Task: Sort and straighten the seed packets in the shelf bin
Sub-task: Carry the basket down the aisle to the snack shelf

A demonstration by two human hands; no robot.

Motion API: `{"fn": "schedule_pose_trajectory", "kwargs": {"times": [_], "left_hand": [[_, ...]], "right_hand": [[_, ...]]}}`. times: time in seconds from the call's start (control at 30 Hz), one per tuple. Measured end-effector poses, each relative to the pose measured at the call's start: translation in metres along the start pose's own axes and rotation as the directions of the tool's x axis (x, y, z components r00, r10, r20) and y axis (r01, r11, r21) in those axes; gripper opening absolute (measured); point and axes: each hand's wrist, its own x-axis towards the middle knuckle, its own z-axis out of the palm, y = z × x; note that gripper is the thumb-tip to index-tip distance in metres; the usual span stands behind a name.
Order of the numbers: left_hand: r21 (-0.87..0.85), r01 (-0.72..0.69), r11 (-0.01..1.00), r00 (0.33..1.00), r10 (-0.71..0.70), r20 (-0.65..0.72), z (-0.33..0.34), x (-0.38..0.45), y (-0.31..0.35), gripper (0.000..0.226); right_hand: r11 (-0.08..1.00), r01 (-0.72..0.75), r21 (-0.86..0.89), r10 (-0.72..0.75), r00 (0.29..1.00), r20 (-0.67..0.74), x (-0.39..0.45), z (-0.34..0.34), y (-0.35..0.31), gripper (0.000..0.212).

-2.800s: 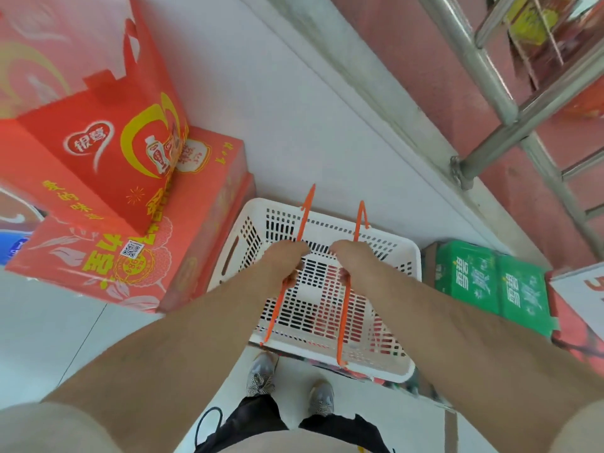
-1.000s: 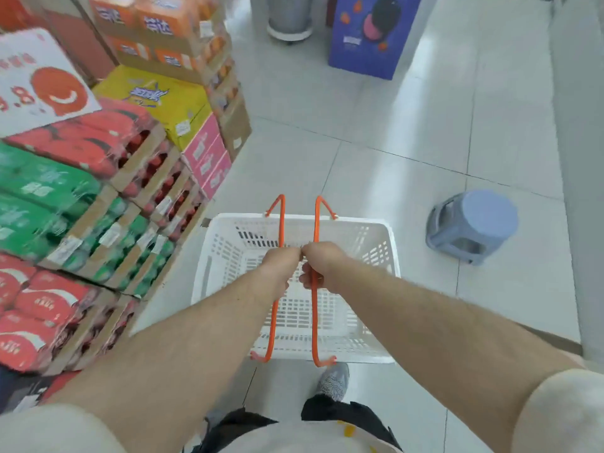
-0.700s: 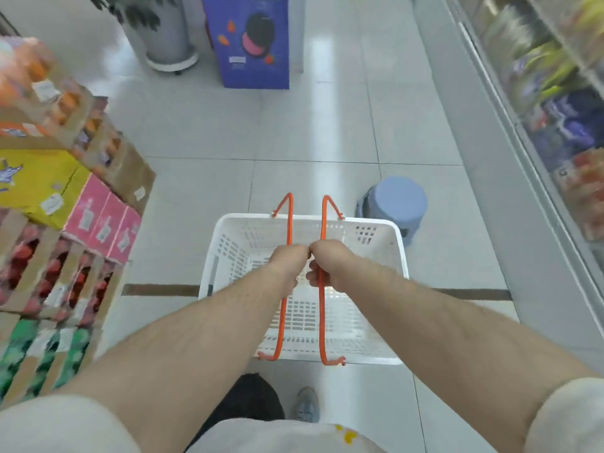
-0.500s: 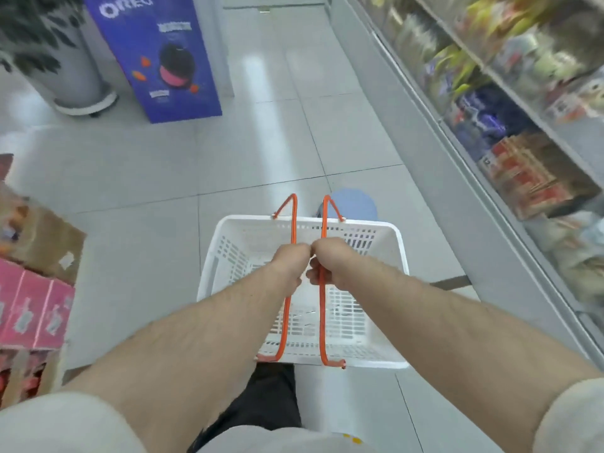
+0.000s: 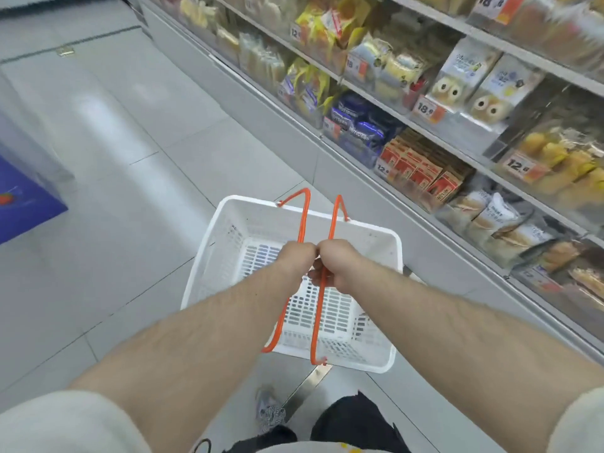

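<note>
Around the two thin orange wire handles, both sets of fingers curl tight: the left hand grips one, the right hand the other, knuckles touching, likely so the load hangs level. Below them swings the white perforated plastic shopping basket, with nothing visible inside it, held above the pale tiled floor. Grey store shelves of bagged snacks run along the right. No seed packets or shelf bin can be picked out, so sorting looks not yet begun.
</note>
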Motion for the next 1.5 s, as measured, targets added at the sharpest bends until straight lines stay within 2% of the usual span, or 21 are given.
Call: {"fn": "schedule_pose_trajectory", "kwargs": {"times": [0.27, 0.37, 0.5, 0.7, 0.9, 1.03, 1.17, 1.3, 1.4, 1.5], "left_hand": [[0.153, -0.103, 0.983, 0.992, 0.09, 0.089, 0.024, 0.104, 0.112, 0.022], [0.21, -0.112, 0.971, 0.991, 0.093, 0.1, 0.042, 0.144, 0.15, 0.018], [0.282, -0.111, 0.953, 0.989, 0.078, 0.126, 0.07, 0.197, 0.198, 0.031], [0.358, -0.127, 0.925, 0.979, 0.059, 0.195, 0.111, 0.238, 0.245, 0.009], [0.383, -0.099, 0.918, 0.967, -0.002, 0.253, 0.147, 0.29, 0.273, 0.009], [0.42, -0.074, 0.904, 0.948, -0.067, 0.312, 0.164, 0.334, 0.282, 0.018], [0.485, -0.046, 0.873, 0.915, -0.158, 0.371, 0.181, 0.383, 0.284, 0.015], [0.597, -0.033, 0.801, 0.857, -0.284, 0.43, 0.191, 0.439, 0.283, 0.005], [0.675, -0.058, 0.736, 0.835, -0.335, 0.437, 0.197, 0.482, 0.274, 0.028], [0.733, -0.08, 0.676, 0.849, -0.339, 0.405, 0.21, 0.515, 0.256, 0.038]], "right_hand": [[0.987, -0.007, 0.16, 0.02, 0.997, -0.079, 0.093, -0.044, -0.086, 0.024], [0.975, -0.023, 0.221, 0.043, 0.995, -0.085, 0.137, -0.065, -0.112, 0.023], [0.959, -0.046, 0.28, 0.07, 0.995, -0.077, 0.185, -0.099, -0.148, 0.016], [0.939, -0.112, 0.325, 0.147, 0.985, -0.087, 0.232, -0.144, -0.177, 0.015], [0.919, -0.152, 0.363, 0.201, 0.975, -0.1, 0.274, -0.184, -0.189, 0.025], [0.903, -0.186, 0.387, 0.25, 0.96, -0.124, 0.31, -0.204, -0.192, 0.02], [0.879, -0.253, 0.405, 0.349, 0.919, -0.184, 0.352, -0.212, -0.191, 0.02], [0.84, -0.351, 0.414, 0.495, 0.808, -0.319, 0.396, -0.214, -0.18, 0.018], [0.803, -0.391, 0.451, 0.569, 0.73, -0.38, 0.431, -0.214, -0.162, 0.022], [0.758, -0.445, 0.477, 0.627, 0.697, -0.347, 0.463, -0.211, -0.141, 0.025]]}}
